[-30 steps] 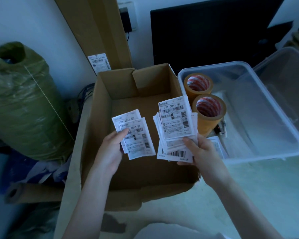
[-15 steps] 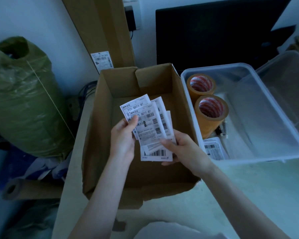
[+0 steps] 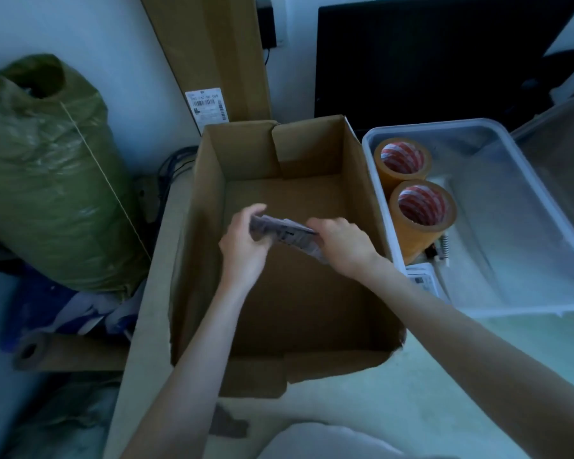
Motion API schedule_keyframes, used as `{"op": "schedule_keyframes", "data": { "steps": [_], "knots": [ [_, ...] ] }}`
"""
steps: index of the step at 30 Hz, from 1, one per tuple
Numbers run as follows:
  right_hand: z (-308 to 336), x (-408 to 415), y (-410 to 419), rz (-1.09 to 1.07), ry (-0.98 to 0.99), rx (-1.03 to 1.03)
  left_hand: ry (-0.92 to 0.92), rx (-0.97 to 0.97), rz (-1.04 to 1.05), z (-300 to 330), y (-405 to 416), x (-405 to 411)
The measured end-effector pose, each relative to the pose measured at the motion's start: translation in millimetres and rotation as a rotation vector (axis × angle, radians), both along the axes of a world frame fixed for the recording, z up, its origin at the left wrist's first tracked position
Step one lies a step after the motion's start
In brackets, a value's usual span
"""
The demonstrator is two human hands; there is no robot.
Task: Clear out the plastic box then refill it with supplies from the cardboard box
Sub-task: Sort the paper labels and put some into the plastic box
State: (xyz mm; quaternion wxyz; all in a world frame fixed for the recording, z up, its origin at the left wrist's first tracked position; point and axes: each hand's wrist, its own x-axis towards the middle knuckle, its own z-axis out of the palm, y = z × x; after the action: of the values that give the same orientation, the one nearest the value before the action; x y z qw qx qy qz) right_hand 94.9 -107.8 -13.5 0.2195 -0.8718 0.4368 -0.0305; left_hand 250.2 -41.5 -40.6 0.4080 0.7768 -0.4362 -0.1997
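An open cardboard box (image 3: 209, 200) sits in the middle of the desk. Inside it, both hands hold one stack of white printed labels (image 3: 284, 233), turned edge-up and blurred. My left hand (image 3: 246, 246) grips the stack's left end and my right hand (image 3: 342, 243) grips its right end. To the right stands a clear plastic box (image 3: 517, 180). It holds two brown tape rolls (image 3: 420, 220) along its left wall, a few labels (image 3: 423, 279) in its near left corner, and small dark items by the front roll.
A stuffed green sack (image 3: 47, 180) stands at the left below desk level. A tall flat carton (image 3: 212, 58) leans on the wall behind the box. A dark monitor (image 3: 428, 58) is behind the plastic box, whose clear lid (image 3: 564, 154) lies at the far right.
The two separate handfuls of labels were brought together into one stack. Both hands then dropped lower into the cardboard box and tipped the stack on edge.
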Motion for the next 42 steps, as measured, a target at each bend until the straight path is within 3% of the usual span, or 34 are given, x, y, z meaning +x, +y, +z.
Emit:
{"op": "schedule_keyframes", "data": {
  "steps": [2, 4, 9, 17, 25, 30, 36, 42],
  "knots": [
    [-7.5, 13.4, -5.9, 0.034, 0.144, -0.051, 0.026, 0.077, -0.043, -13.2, -8.2, 0.9],
    [-21.7, 21.9, -12.9, 0.034, 0.200, 0.014, 0.209, 0.131, -0.040, -26.0, -11.7, -0.1],
    [-50.3, 29.1, -25.2, -0.069, 0.089, 0.331, 0.470, 0.182, 0.001, -51.0, -11.5, 0.8],
    [-63.2, 21.8, -28.0, -0.251, 0.023, 0.451, 0.375, 0.248, -0.210, -73.1, -10.0, -1.9],
    [-67.8, 30.8, -22.6, -0.297, -0.143, 0.555, 0.591, 0.131, -0.061, -73.2, -10.8, -9.2],
    [-70.4, 29.8, -17.9, -0.345, -0.238, 0.641, 0.650, 0.025, 0.171, -71.5, -15.6, -10.4],
    [-79.4, 28.4, -12.9, -0.546, -0.387, 0.783, 0.590, 0.104, 0.154, -74.8, -19.4, -9.7],
    [-83.6, 26.1, -12.7, -0.567, -0.376, 0.781, 0.621, 0.106, 0.153, -75.6, -15.4, -10.8]
  ]
}}
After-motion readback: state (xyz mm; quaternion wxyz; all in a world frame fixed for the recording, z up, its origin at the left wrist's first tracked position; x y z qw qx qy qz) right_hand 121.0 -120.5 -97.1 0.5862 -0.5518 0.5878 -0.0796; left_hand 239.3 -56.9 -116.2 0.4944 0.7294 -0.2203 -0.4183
